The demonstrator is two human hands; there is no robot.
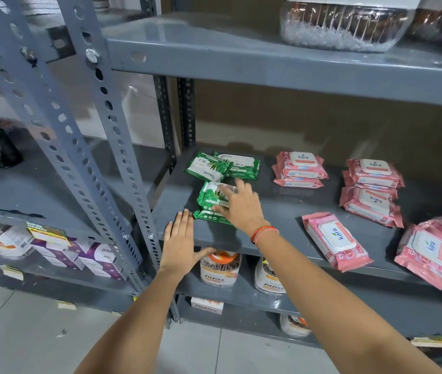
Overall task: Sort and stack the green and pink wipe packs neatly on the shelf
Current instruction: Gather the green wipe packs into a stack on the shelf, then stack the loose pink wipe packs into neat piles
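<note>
Green near pack (212,203) is sitting at the shelf's (276,211) front lip under your right hand (238,206), fingers spread flat on it, not clamped. Your left hand (180,240) is lying open on the edge. Push carelessly and it is likely sliding off. Two far green packs (221,166) are overlapping; the pink packs (333,238) on the right are overhanging; bare shelf is lying between.

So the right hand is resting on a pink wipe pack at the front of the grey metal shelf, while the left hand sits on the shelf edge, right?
Not quite: the head view shows the right hand resting on a green plastic wipe pack, not a pink one. The left hand does sit on the edge of the grey metal shelf.
</note>
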